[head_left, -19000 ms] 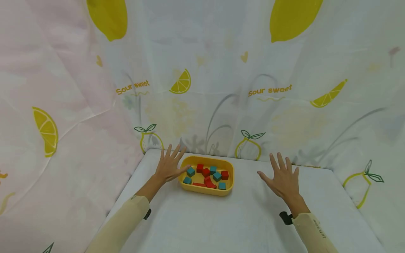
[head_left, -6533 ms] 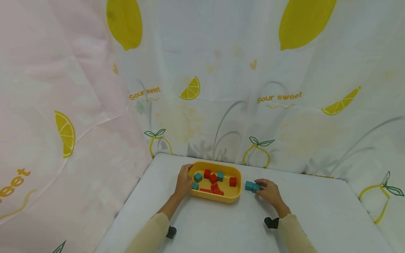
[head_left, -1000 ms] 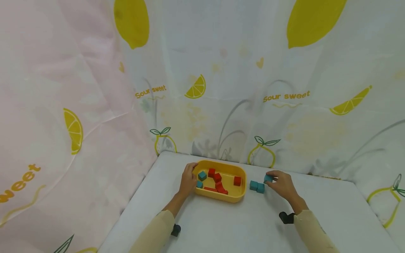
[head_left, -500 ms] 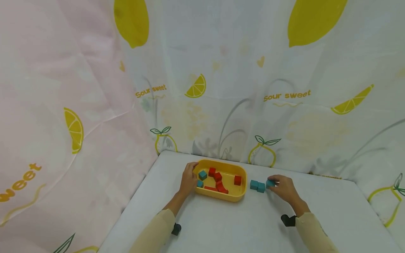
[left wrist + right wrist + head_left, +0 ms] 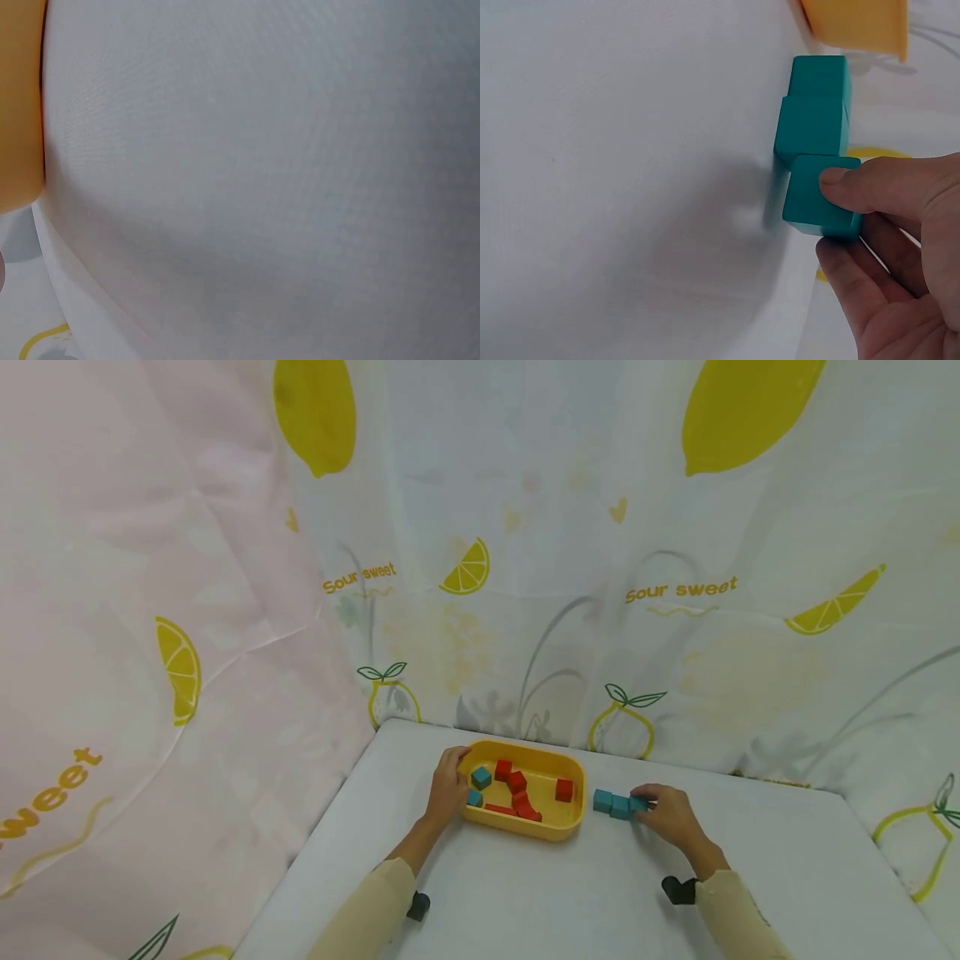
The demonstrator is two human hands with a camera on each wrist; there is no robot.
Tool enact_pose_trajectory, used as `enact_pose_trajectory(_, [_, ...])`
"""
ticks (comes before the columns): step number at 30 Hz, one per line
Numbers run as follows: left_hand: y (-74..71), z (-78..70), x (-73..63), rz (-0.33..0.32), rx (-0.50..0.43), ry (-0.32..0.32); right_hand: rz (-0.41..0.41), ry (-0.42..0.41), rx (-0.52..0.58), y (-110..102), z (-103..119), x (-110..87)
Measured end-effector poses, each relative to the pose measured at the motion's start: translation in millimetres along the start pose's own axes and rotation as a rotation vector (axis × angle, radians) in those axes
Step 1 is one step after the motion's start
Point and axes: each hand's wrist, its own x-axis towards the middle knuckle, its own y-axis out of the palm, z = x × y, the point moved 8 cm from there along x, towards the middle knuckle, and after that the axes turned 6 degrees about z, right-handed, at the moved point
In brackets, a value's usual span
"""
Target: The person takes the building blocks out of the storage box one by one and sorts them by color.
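In the head view my left hand (image 5: 447, 785) grips the left end of a yellow plastic tray (image 5: 525, 829), fingers over its rim. Only a piece of the tray wall (image 5: 21, 112) shows in the left wrist view. To the tray's right, my right hand (image 5: 670, 814) pinches a teal cube (image 5: 814, 195) between thumb and fingers. Two more teal cubes, a middle one (image 5: 810, 126) and an end one (image 5: 819, 75), stand on the white table in a row with it. The held cube is at the row's right end, against or very close to the middle cube.
Inside the tray lie two teal cubes (image 5: 482, 777), several red cubes (image 5: 564, 790), a curved red block (image 5: 525, 806) and a flat red strip (image 5: 500, 810). A lemon-print curtain (image 5: 540, 635) hangs behind the white table (image 5: 540, 902) and on its left.
My right hand has lowered the third teal cube from above the table and brought it left to the row. Earlier, all the blocks were in the tray. The left hand keeps its grip.
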Motion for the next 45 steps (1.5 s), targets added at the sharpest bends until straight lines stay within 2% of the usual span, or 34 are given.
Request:
enact_pose_trajectory(20, [1.2,-0.1,1.7,-0.007,0.005,0.012,0.005,0.040,-0.010,5.5,-5.1,1.8])
enact_pose_trajectory(28, [-0.3,-3.6,-1.8,-0.031,0.024,0.044,0.000,0.051,0.020,9.4,-8.4,-0.2])
enact_pose_trajectory(34, [0.0,-3.9,-3.0,-0.024,0.014,0.039,0.007,0.063,0.019,8.9,-7.8,-0.2])
enact_pose_trajectory(39, [-0.2,-3.8,-2.8,-0.023,0.021,0.052,-0.019,0.045,0.039,2.3,-1.6,2.4])
enact_pose_trajectory(42, [-0.4,-3.7,-2.4,-0.028,0.033,0.065,-0.047,0.009,0.055,-3.2,7.2,5.7])
enact_pose_trajectory(45, [-0.3,-3.3,-2.1,-0.030,0.034,0.070,-0.062,0.008,0.076,-5.9,16.8,9.8])
